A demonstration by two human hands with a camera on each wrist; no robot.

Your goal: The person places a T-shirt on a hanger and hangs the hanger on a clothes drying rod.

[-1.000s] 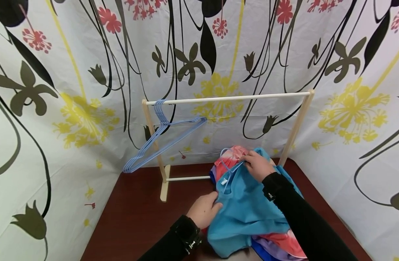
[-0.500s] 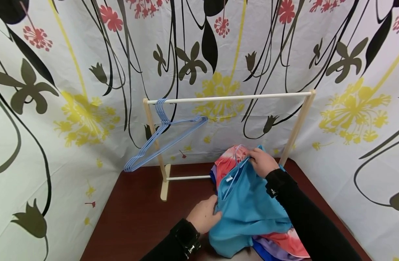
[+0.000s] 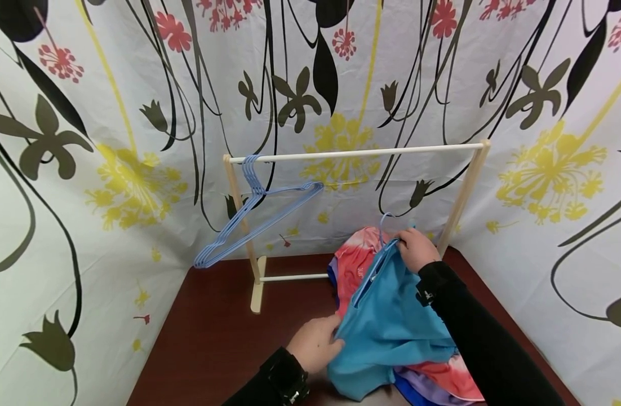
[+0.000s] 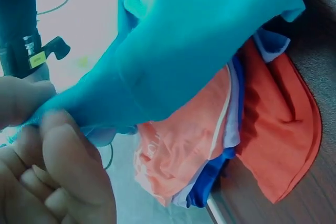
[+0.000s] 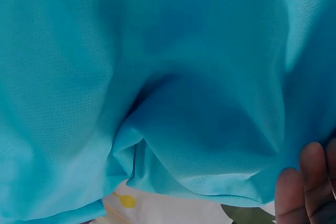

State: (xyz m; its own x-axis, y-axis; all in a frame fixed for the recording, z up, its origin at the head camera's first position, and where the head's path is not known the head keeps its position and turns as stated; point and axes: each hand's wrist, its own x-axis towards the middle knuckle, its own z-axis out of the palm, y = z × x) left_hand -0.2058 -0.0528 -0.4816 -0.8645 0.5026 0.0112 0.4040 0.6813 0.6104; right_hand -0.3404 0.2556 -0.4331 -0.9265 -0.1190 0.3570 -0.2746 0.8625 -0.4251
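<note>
Above the desk (image 3: 214,338), the right hand (image 3: 416,248) grips a hanger (image 3: 385,223) inside the turquoise shirt (image 3: 391,327) while the left hand (image 3: 315,341) pinches its hem, and a loose neckline could slip off.

Your head camera looks forward and down from above the table (image 3: 209,338), taking in the whole rack (image 3: 356,152). Both wrist cameras sit very close to the turquoise shirt (image 3: 386,332), which fills the right one (image 5: 168,87). All three views share that shirt (image 4: 178,61).
</note>
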